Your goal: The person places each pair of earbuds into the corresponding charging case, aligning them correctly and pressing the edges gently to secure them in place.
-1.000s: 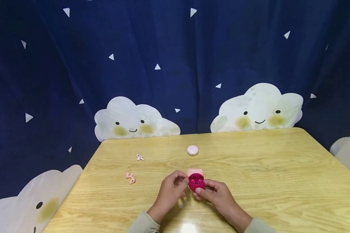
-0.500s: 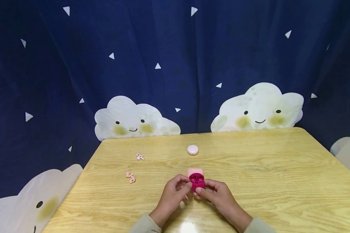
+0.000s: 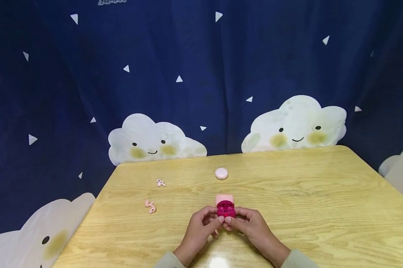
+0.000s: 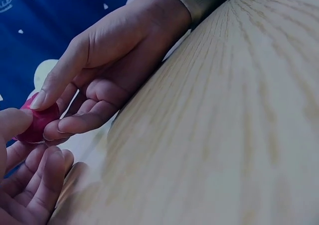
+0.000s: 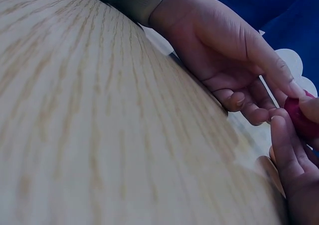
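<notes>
Curtain [image 3: 154, 44]: dark blue, one, scattered with white triangles and four clouds [image 3: 296, 119].
Desk [image 3: 305, 193]: one, light wood grain, bearing the loose earbuds and two cases.
Opened: one magenta earbud case [image 3: 226, 212], its lid up, held near the front of the desk in both hands; whether its wells hold earbuds cannot be told.
Outstanding, as I judge it: much of the sorting out, since four earbuds lie outside any case and the magenta one stands open.
Near-left pair: two pink stemmed earbuds [image 3: 152, 210], loose, slightly apart from the other pair.
Far-left pair: two paler stemmed earbuds [image 3: 159, 183], loose, set farther back.
Left hand [image 3: 198, 227]: one, fingers curled, pinching the magenta case's left side.
Mid-desk cases: two, a pale round case [image 3: 221, 173], shut, well back, and a pink rounded-square case [image 3: 224, 197], partly hidden behind the magenta one, seemingly shut.
Right hand [image 3: 252, 226]: one, thumb at the magenta case's front, fingers curled round its right side.
Totals: four loose earbuds, three cases, two hands.
</notes>
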Tool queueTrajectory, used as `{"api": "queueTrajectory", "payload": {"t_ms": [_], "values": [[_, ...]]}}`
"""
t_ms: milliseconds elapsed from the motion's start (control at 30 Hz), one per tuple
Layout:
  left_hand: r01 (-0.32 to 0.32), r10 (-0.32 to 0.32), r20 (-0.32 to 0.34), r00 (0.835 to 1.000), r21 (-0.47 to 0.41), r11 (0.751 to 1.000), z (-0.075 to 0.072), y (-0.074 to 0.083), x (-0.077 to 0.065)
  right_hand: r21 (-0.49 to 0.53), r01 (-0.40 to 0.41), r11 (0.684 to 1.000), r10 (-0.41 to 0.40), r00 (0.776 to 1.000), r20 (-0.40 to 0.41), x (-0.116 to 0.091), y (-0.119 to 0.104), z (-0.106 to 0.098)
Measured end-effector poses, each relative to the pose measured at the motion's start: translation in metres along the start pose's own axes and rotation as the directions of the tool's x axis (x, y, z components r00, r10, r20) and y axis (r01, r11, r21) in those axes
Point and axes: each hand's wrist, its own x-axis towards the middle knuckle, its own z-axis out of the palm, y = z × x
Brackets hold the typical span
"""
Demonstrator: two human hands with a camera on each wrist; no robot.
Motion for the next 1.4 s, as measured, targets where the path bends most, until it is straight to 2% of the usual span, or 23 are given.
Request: {"api": "queueTrajectory", "payload": {"t_ms": [367,633,867,967,1200,1400], "values": [[-0.025,0.025,-0.014,1.0,-0.019,0.999,-0.001,-0.001,-0.001,-0.021,-0.018,1.0,0.018,1.0,0.011,0.001,0.0,0.001],[-0.008,0.006,-0.03,1.0,-0.069,0.998,-0.001,-0.002,0.001,-0.014,-0.016,1.0,0.014,0.996,-0.089,0.001,0.0,0.002],[0.009,-0.012,-0.032,0.999,-0.079,0.997,-0.001,-0.002,0.0,-0.035,-0.007,0.999,0.002,0.99,-0.14,0.0,-0.001,0.001],[-0.001,-0.002,-0.028,1.0,-0.085,0.996,-0.002,-0.006,0.002,-0.045,0.003,0.999,-0.009,0.99,-0.144,0.001,-0.002,0.001],[0.009,-0.012,-0.03,0.999,-0.118,0.993,-0.004,-0.029,0.009,-0.045,-0.027,0.999,0.019,0.986,-0.164,0.001,-0.001,0.002],[0.001,-0.006,-0.04,0.999,-0.115,0.993,-0.005,-0.03,0.011,-0.041,-0.03,0.999,0.022,0.984,-0.177,0.001,-0.003,0.003]]}}
